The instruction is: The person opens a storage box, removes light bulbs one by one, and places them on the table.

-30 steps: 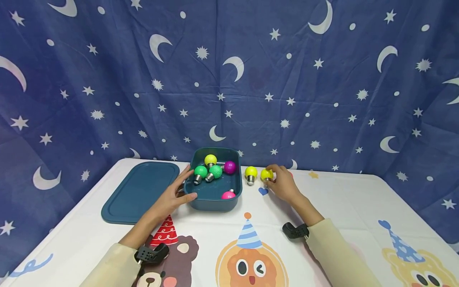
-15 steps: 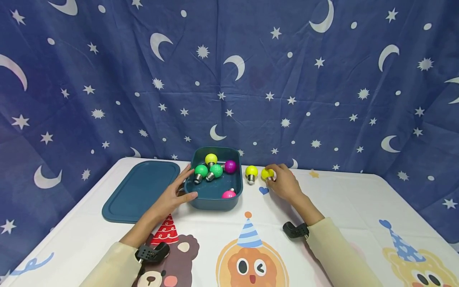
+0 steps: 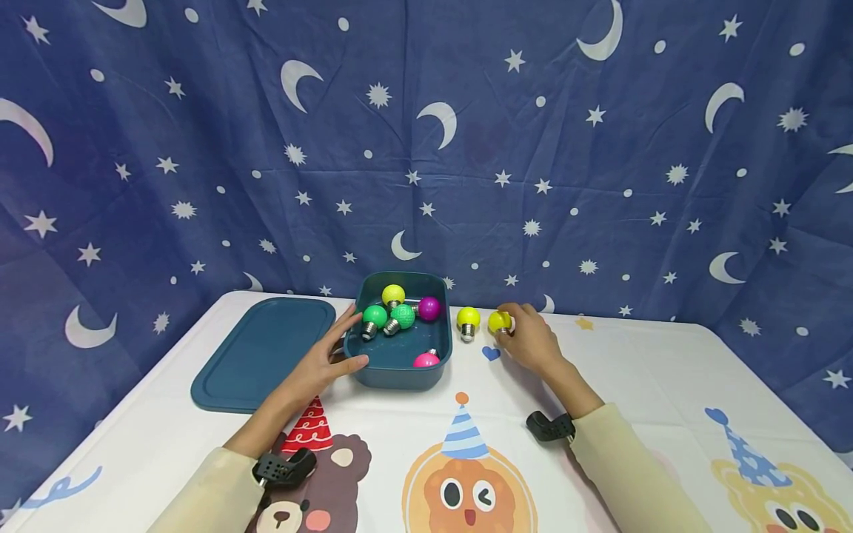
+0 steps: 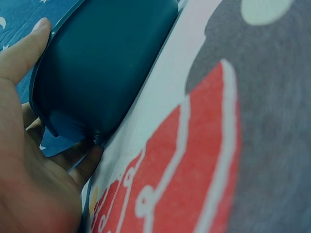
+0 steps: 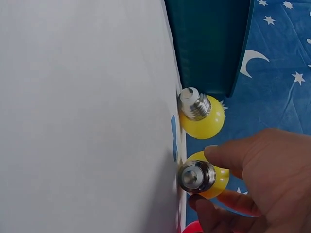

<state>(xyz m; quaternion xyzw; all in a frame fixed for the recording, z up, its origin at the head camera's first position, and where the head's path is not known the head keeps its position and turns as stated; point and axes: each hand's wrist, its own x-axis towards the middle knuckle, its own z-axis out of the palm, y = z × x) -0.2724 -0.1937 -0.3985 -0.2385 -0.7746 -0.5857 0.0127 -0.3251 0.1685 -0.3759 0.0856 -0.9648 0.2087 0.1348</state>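
A dark teal plastic box (image 3: 398, 379) holds several light bulbs: a yellow one (image 3: 393, 295), a purple one (image 3: 429, 309), two green ones and a pink one (image 3: 426, 360). My left hand (image 3: 316, 372) rests against the box's left front corner, fingers spread along its side and thumb at the front rim. To the right of the box, my right hand (image 3: 533, 342) pinches a yellow light bulb (image 5: 221, 180) between thumb and fingers, its metal screw base facing the right wrist camera. A second yellow light bulb (image 3: 469, 318) lies between that one and the box.
A flat teal lid (image 3: 256, 359) lies on the table left of the box. Part of a red rounded thing (image 5: 193, 227) shows beyond the right hand in the right wrist view. A blue star-and-moon curtain (image 3: 426, 148) hangs behind the white printed tablecloth (image 3: 640, 370).
The right hand stays at the yellow light bulb, which tips slightly so its screw base is less visible from the head view. The left hand has stayed on the box.
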